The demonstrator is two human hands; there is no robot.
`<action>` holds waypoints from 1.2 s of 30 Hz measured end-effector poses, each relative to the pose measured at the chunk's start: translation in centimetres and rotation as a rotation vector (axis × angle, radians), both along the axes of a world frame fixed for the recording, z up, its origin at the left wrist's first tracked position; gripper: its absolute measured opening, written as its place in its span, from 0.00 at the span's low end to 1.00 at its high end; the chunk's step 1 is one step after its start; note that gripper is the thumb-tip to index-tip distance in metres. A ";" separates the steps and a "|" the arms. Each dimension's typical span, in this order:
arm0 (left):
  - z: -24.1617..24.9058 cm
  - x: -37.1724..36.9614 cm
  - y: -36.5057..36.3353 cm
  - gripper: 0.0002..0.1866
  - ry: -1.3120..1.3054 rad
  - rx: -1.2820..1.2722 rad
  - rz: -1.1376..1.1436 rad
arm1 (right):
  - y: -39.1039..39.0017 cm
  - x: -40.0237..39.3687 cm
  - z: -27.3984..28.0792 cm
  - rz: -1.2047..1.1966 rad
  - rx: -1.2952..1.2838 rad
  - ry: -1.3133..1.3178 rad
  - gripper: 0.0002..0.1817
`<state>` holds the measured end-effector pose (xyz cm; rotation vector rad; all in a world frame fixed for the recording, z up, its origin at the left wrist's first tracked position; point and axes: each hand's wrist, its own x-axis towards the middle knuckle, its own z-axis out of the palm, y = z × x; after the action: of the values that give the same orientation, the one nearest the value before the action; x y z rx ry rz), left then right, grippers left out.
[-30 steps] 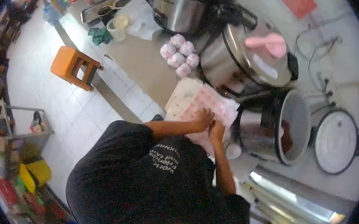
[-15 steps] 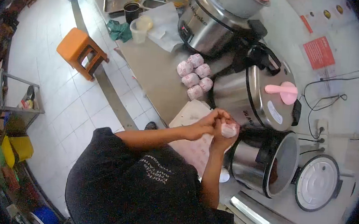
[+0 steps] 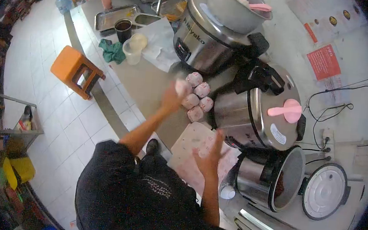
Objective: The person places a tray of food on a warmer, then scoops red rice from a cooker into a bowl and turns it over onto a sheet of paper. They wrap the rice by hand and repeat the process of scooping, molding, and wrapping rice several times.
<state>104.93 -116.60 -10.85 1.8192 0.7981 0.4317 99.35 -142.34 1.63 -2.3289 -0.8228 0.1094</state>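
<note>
My left hand reaches over the steel counter with its fingers round a ball-shaped paper-wrapped bundle, white with pink print and blurred by motion. It is right beside a cluster of several similar wrapped bundles, and the one behind it is hidden. Above a stack of pink-printed wrapping paper, my right hand has its fingers spread and nothing in them.
Two steel rice cookers stand beyond the bundles, one carrying a pink paddle. Nearer is an open cooker with dark food inside. Plastic tubs, a dark cup and a green cloth lie farther along; an orange stool stands left.
My hands have come apart. The left one has swung up and left to the cluster with a wrapped bundle; the right one, which held a bundle, has lowered and opened over the paper.
</note>
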 end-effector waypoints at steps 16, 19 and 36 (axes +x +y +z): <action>2.6 4.0 6.0 0.21 -0.139 0.349 -0.112 | -33.8 -6.7 -16.6 -1.014 -0.351 0.136 0.48; 5.3 -1.6 -1.5 0.19 -0.256 0.335 -0.291 | -33.6 -7.2 -11.8 -0.895 -0.168 -0.215 0.45; 11.9 -12.2 -31.8 0.46 -0.059 -0.411 -0.917 | -41.1 9.9 17.2 -0.339 -0.218 0.112 0.15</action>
<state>92.72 -148.41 1.03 1.5693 -0.0472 -0.2617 109.23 -183.41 18.83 -2.6047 -0.3673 0.1877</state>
